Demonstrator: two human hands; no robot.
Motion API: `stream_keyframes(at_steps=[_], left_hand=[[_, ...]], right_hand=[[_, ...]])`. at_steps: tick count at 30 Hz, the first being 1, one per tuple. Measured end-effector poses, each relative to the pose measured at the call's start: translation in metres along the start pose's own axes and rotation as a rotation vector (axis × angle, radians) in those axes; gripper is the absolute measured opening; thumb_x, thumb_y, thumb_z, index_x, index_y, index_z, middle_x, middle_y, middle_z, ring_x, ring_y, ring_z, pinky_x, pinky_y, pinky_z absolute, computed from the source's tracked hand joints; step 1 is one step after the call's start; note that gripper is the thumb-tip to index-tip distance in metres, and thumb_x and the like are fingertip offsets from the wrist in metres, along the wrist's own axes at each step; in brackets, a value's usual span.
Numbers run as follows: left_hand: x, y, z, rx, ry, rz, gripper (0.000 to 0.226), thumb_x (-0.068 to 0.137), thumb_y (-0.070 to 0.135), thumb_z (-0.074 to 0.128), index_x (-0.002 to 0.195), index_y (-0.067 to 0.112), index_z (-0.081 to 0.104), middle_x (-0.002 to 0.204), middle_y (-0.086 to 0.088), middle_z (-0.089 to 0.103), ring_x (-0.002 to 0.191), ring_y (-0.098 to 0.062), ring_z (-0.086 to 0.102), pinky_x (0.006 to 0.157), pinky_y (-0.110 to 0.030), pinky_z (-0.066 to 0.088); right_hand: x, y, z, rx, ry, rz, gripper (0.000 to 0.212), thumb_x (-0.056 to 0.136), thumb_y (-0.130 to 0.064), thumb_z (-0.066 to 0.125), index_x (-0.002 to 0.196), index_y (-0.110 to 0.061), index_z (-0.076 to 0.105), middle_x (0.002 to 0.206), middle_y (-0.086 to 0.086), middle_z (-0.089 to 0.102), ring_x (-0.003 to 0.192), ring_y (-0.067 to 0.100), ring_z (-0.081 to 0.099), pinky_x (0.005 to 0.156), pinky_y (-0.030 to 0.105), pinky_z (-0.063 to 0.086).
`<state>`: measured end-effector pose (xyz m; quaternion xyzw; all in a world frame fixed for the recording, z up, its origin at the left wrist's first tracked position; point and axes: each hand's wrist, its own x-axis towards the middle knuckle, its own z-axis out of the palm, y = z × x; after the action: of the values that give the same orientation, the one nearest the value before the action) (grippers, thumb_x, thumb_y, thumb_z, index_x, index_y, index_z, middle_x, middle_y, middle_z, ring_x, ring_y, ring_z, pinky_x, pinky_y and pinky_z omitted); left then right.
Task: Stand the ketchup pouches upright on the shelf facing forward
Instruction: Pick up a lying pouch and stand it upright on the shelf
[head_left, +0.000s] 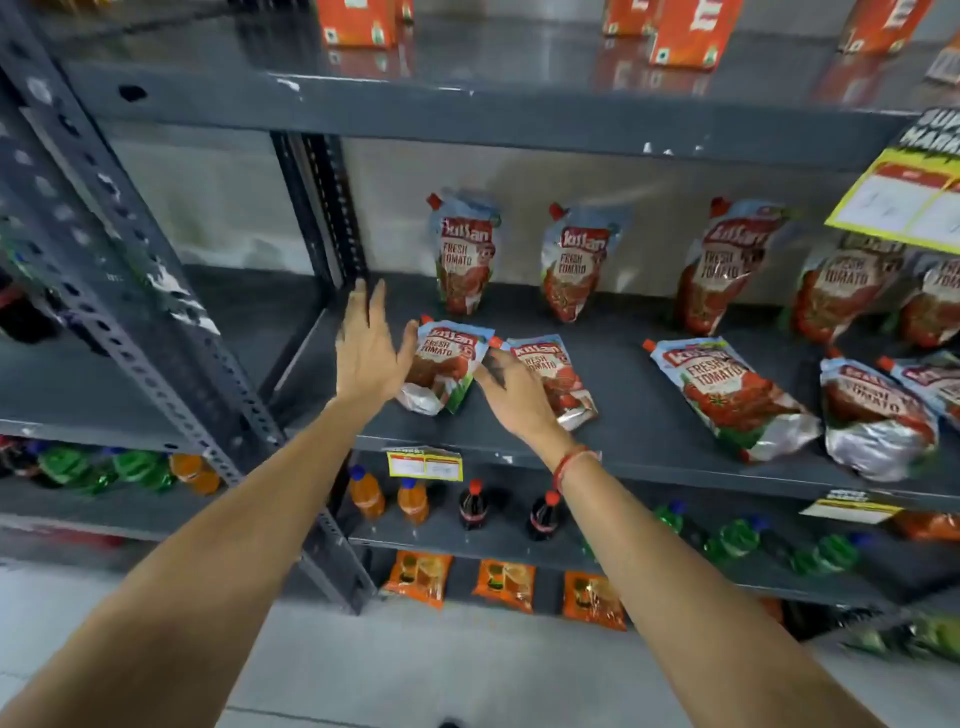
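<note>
Red and blue ketchup pouches fill the dark grey middle shelf (649, 441). At the back, several stand upright against the wall, such as one (465, 254) and another (574, 262). Nearer the front, several lie flat. The leftmost flat pouch (444, 364) lies between my hands. My left hand (369, 345) is open with fingers spread, its thumb against that pouch's left edge. My right hand (511, 395) is open too, resting over the second flat pouch (558, 379) and touching the first pouch's right side. More flat pouches (727, 395) (872, 415) lie to the right.
The rack's perforated steel upright (171, 332) stands left of my left hand. Orange cartons (685, 31) sit on the shelf above. Soft drink bottles (472, 506) and orange packets (504, 577) fill the lower shelves. Yellow price tags (898, 200) hang at right.
</note>
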<state>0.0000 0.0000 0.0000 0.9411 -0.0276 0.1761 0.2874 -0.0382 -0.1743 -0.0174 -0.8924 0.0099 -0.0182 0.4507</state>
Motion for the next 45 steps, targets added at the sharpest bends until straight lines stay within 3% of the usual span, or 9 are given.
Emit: stream_keyframes(at_steps=[4,8,17,22,28,31,35,39,45], left_hand=[[0.023,-0.021,0.021,-0.273,-0.263,-0.390,0.069,0.093,0.044,0.042,0.147,0.010,0.015,0.153,-0.020,0.025,0.139,-0.035,0.026,0.113,-0.044,0.026],[0.021,-0.033,0.039,-0.350,-0.404,-0.424,0.052,0.092,0.028,0.052,0.137,0.005,0.039,0.140,-0.017,0.048,0.128,-0.033,0.045,0.104,-0.036,0.035],[0.014,-0.068,0.042,-0.478,-0.529,-0.609,0.028,0.081,0.024,0.066,0.105,0.011,0.059,0.109,-0.010,0.064,0.097,-0.025,0.062,0.085,-0.036,0.051],[0.035,-0.061,0.043,-0.685,-0.458,-0.804,0.051,0.088,0.034,0.055,0.128,0.003,0.050,0.127,-0.016,0.059,0.113,-0.031,0.058,0.095,-0.036,0.047],[0.040,-0.046,0.052,-0.830,-0.397,-0.957,0.042,0.092,0.031,0.050,0.124,0.004,0.049,0.116,-0.013,0.063,0.096,-0.029,0.063,0.073,-0.037,0.052],[0.047,-0.041,0.049,-0.947,-0.296,-0.899,0.028,0.094,0.028,0.047,0.110,0.008,0.056,0.104,-0.010,0.067,0.085,-0.025,0.064,0.070,-0.034,0.051],[0.055,-0.032,0.036,-1.011,-0.066,-0.657,0.010,0.096,0.024,0.044,0.094,0.017,0.050,0.081,0.004,0.059,0.070,-0.007,0.055,0.054,-0.023,0.046],[0.042,-0.035,0.032,-1.001,0.043,-0.403,0.013,0.097,0.021,0.042,0.099,0.013,0.053,0.083,0.007,0.059,0.070,0.002,0.057,0.053,-0.005,0.046],[0.014,-0.048,0.035,-1.029,0.099,-0.324,0.018,0.097,0.025,0.041,0.093,0.011,0.051,0.083,0.008,0.060,0.068,0.010,0.059,0.060,-0.007,0.045]], right_hand=[[0.025,0.001,0.029,0.111,-0.029,0.270,0.042,0.096,-0.036,0.045,0.115,-0.001,0.060,0.119,0.021,0.063,0.111,0.037,0.057,0.087,0.033,0.042],[0.039,0.002,0.055,0.257,0.057,0.389,0.035,0.089,-0.029,0.058,0.107,0.000,0.064,0.114,0.022,0.066,0.106,0.038,0.061,0.088,0.040,0.051],[0.036,0.019,0.073,0.531,-0.068,0.552,0.031,0.087,-0.021,0.063,0.109,0.000,0.061,0.118,0.021,0.063,0.106,0.033,0.061,0.086,0.041,0.053],[0.061,0.005,0.073,0.523,0.057,0.654,0.037,0.087,-0.026,0.062,0.113,0.000,0.058,0.117,0.020,0.064,0.099,0.029,0.062,0.092,0.042,0.053],[0.063,0.002,0.066,0.613,0.059,0.615,0.018,0.078,-0.008,0.073,0.091,-0.010,0.061,0.108,0.010,0.067,0.090,0.021,0.060,0.069,0.030,0.052],[0.062,-0.004,0.054,0.667,0.073,0.468,0.036,0.075,-0.007,0.075,0.103,-0.012,0.053,0.094,0.000,0.063,0.089,0.018,0.058,0.074,0.031,0.051],[0.063,-0.014,0.048,0.678,0.103,0.272,0.041,0.078,0.000,0.071,0.111,-0.005,0.047,0.112,0.018,0.063,0.099,0.029,0.062,0.085,0.041,0.055],[0.059,-0.012,0.049,0.588,0.185,0.066,0.031,0.081,0.000,0.068,0.103,-0.008,0.047,0.103,0.017,0.065,0.081,0.015,0.060,0.069,0.020,0.053],[0.048,0.000,0.062,0.462,0.158,-0.061,0.025,0.083,-0.013,0.068,0.102,-0.009,0.052,0.101,0.005,0.065,0.084,0.000,0.059,0.070,0.007,0.050]])
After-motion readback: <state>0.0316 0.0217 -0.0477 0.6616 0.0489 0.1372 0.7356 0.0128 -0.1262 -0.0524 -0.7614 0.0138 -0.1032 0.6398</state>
